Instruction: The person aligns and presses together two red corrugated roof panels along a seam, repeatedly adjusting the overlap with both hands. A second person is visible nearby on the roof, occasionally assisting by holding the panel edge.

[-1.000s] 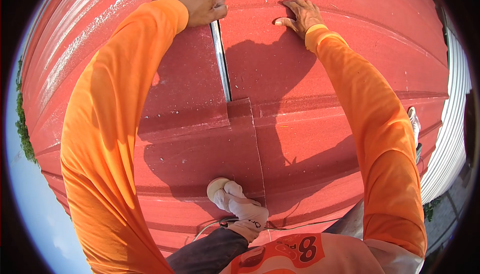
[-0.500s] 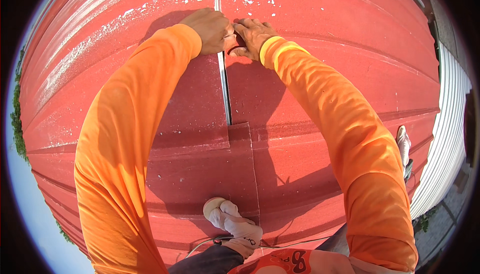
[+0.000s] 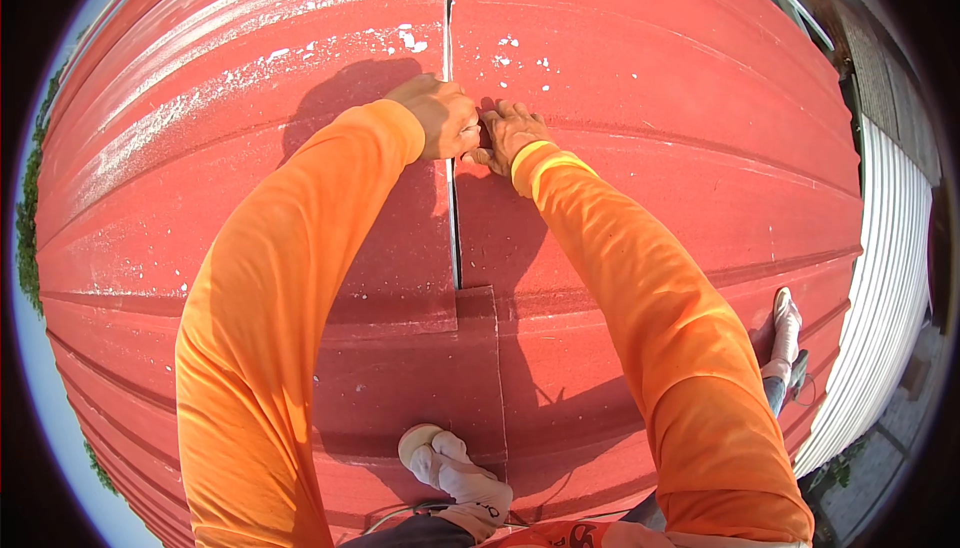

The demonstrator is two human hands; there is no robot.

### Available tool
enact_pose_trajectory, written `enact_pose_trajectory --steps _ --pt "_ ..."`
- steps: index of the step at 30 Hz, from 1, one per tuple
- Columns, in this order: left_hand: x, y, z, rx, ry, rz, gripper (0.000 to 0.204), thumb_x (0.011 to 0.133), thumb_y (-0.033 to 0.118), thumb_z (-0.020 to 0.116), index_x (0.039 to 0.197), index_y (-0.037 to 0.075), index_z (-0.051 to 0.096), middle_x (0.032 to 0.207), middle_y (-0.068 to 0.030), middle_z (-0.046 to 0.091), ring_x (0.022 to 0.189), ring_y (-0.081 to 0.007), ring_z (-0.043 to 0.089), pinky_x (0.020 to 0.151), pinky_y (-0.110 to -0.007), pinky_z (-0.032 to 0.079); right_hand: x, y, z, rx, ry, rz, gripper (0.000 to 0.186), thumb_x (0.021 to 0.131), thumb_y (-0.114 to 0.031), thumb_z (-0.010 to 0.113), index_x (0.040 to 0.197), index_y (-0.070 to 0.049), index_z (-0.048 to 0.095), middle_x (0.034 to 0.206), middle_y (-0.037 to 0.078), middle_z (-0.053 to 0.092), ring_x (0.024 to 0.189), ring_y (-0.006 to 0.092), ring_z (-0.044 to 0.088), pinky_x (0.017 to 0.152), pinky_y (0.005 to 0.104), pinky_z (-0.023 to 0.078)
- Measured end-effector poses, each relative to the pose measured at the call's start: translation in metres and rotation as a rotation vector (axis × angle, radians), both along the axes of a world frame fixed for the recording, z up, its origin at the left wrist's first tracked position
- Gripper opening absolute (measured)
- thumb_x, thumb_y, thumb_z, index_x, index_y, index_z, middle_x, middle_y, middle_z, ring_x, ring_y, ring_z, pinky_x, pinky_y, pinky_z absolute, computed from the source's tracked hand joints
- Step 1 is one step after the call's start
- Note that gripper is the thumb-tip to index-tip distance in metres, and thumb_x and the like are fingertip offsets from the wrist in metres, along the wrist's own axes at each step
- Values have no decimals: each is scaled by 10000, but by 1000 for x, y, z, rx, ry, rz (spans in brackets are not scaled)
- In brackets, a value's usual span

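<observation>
Both my hands are at the long gap [image 3: 455, 238] between two red roofing sheets. My left hand [image 3: 438, 116] is closed in a fist at the edge of the left sheet [image 3: 390, 233]. Whatever its fingers hold is hidden. On the right sheet [image 3: 640, 208] rests my right hand [image 3: 512, 135], fingers stretched out and thumb pointing toward the left fist. The hands almost touch across the gap. Below them, the left sheet's lower edge overlaps another red sheet [image 3: 410, 388].
My shoes stand on the ribbed roof, one shoe [image 3: 445, 463] at bottom centre, another shoe [image 3: 786, 323] at right. A cable [image 3: 410, 510] runs near the first. White corrugated roofing [image 3: 885, 248] lies beyond the right edge; trees [image 3: 28, 228] show at far left.
The view has tilted up, so the roof and my hands sit lower in the picture. Against the roof, my hands have hardly moved.
</observation>
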State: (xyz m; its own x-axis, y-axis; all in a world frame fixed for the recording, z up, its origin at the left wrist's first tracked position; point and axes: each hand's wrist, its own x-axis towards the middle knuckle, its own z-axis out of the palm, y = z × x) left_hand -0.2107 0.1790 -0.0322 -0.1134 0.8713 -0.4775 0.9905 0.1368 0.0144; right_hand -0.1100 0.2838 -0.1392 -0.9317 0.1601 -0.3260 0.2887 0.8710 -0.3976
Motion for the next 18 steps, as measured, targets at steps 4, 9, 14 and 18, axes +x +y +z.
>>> enact_pose_trajectory --steps 4,9,14,18 --pt "1 -1 1 2 15 84 264 857 320 532 732 107 628 853 -116 629 944 -298 597 800 -437 460 5 0 -1 -1 218 118 674 806 -528 681 1384 -243 483 1407 94 419 1313 299 408 1096 475 334" --pt "1 4 -3 49 -30 66 291 849 328 526 783 90 679 902 -160 665 901 -349 633 817 -456 492 -30 6 9 150 34 503 538 785 -440 675 1290 -295 562 1392 21 448 1292 285 399 1063 496 357" --pt "-4 -4 -2 117 -68 84 309 830 337 535 776 82 701 856 -192 672 845 -377 648 803 -470 511 -48 10 -1 133 205 566 471 737 -409 706 1192 -324 618 1342 -41 540 1308 247 403 1003 550 391" --pt "-8 -5 -6 168 -129 78 333 825 342 536 737 63 693 801 -212 663 798 -391 646 776 -474 517 -55 14 1 171 123 672 458 741 -485 670 1179 -353 633 1348 -85 541 1321 230 404 1094 443 322"
